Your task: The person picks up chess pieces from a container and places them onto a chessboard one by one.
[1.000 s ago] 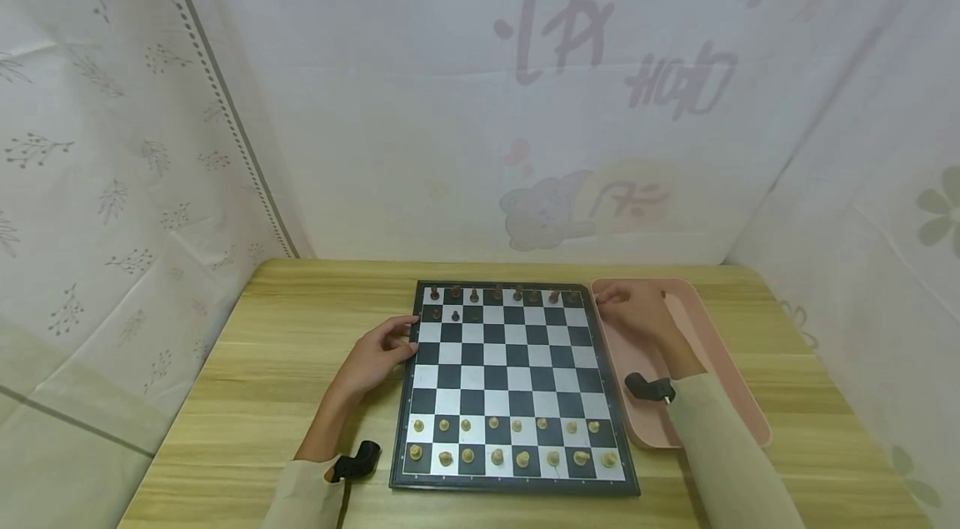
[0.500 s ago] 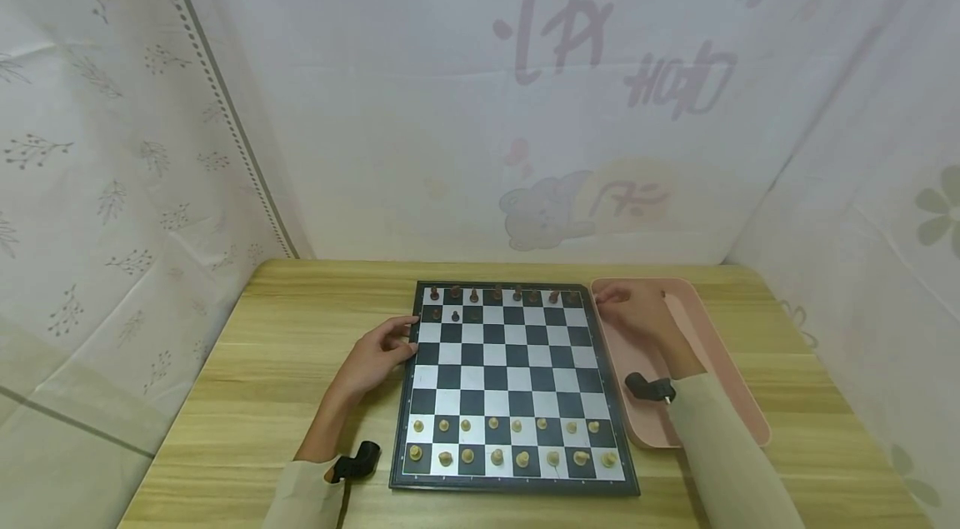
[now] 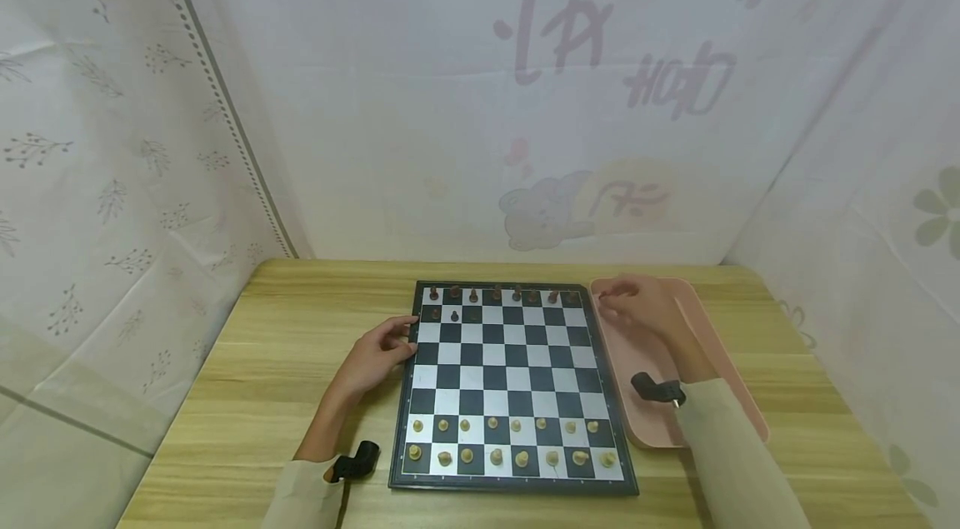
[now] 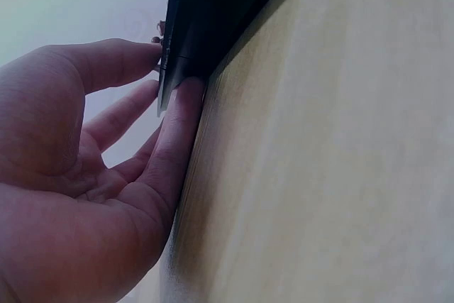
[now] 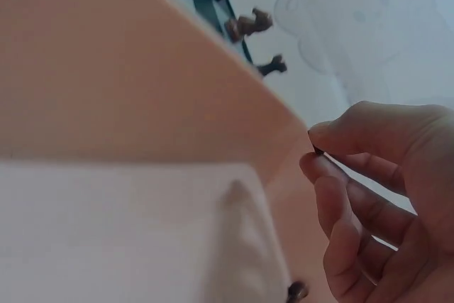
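Note:
A black-and-white chessboard point(image 3: 495, 356) lies on the table, with pale pieces in two near rows and dark pieces at its far end. My left hand point(image 3: 378, 352) touches the board's left edge with relaxed fingers; in the left wrist view, the fingertips point(image 4: 186, 94) meet the dark side of the board. Over the far end of a pink tray point(image 3: 641, 421), my right hand point(image 3: 647, 306) pinches a small dark chess piece point(image 5: 317, 150) between thumb and finger. Most of that piece is hidden by the fingertips. Another dark piece point(image 5: 296, 292) lies in the tray below the hand.
The tray stands against the board's right side, its raised wall point(image 5: 142, 69) large in the right wrist view. Dark pieces such as a knight point(image 5: 250, 25) stand along the board's far edge. Behind the wooden table point(image 3: 315, 296) hangs a printed cloth point(image 3: 450, 96).
My right hand has risen and shifted slightly right over the tray, and it now covers the dark piece seen earlier at the tray's far end. The left hand has stayed at the board's edge.

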Available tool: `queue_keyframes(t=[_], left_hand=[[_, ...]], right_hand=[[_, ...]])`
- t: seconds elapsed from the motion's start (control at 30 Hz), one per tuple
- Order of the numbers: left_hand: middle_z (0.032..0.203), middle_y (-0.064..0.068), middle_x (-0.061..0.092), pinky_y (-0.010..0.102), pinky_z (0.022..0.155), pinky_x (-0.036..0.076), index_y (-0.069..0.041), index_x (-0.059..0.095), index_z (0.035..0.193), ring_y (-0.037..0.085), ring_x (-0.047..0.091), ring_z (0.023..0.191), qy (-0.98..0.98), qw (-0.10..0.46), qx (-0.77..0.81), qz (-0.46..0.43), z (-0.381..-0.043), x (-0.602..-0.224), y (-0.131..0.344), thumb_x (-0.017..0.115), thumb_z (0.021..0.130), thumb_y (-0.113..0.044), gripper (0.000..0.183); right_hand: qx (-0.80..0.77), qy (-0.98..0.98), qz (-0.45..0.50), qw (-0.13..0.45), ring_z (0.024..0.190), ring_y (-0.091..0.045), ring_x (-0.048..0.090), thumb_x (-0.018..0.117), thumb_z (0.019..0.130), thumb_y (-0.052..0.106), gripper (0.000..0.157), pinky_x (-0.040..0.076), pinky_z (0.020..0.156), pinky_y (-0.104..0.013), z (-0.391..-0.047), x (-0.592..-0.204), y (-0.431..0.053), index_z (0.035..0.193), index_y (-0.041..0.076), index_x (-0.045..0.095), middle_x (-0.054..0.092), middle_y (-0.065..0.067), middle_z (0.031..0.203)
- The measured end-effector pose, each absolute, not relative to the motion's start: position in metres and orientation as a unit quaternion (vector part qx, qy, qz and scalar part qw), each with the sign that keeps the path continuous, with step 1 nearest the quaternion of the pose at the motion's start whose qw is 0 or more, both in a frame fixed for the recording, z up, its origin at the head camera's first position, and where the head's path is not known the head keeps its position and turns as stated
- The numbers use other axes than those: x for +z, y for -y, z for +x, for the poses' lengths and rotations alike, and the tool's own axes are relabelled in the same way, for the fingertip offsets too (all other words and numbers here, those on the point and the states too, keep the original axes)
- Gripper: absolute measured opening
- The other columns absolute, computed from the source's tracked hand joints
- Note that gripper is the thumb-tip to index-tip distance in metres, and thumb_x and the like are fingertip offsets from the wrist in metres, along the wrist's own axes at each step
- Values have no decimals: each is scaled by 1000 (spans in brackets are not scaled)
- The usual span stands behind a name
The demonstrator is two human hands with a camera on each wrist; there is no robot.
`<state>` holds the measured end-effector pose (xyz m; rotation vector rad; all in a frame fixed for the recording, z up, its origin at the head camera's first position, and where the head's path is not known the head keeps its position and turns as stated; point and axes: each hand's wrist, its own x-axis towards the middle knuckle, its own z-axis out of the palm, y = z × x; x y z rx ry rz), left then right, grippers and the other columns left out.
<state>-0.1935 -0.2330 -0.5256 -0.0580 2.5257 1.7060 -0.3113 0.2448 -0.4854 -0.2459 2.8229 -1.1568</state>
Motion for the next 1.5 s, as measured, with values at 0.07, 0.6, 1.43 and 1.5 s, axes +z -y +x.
queue_keyframes(t=[0.07,0.6,1.43,1.5], left_hand=[[134,15,70,39,87,53,-9,67,149,23,70,103,-827,47,560,-19,-193,-526,234,75,102,-10,48],[135,15,70,40,89,54,-9,67,150,24,71,104,-824,48,565,-16,-193,-525,235,75,102,-10,48],[136,15,71,43,92,53,-10,68,149,24,71,103,-822,48,568,-16,-195,-525,234,74,103,-10,47],[136,15,71,42,92,53,-11,68,149,24,71,104,-823,49,566,-17,-195,-525,234,74,103,-10,47]], right_hand=[[-385,-918,-91,33,87,-25,68,82,100,17,26,56,73,-38,-309,-482,-240,120,0,78,77,-17,111],[-383,-910,-155,11,101,-30,69,81,100,13,12,55,83,-45,-301,-467,-176,110,7,82,79,-9,109],[-323,-912,-253,33,77,-15,63,88,91,17,8,52,72,-37,-296,-478,-83,97,16,82,75,8,89],[-317,-913,-254,31,75,-14,63,89,91,17,9,52,71,-37,-297,-480,-80,98,16,83,75,8,88]])
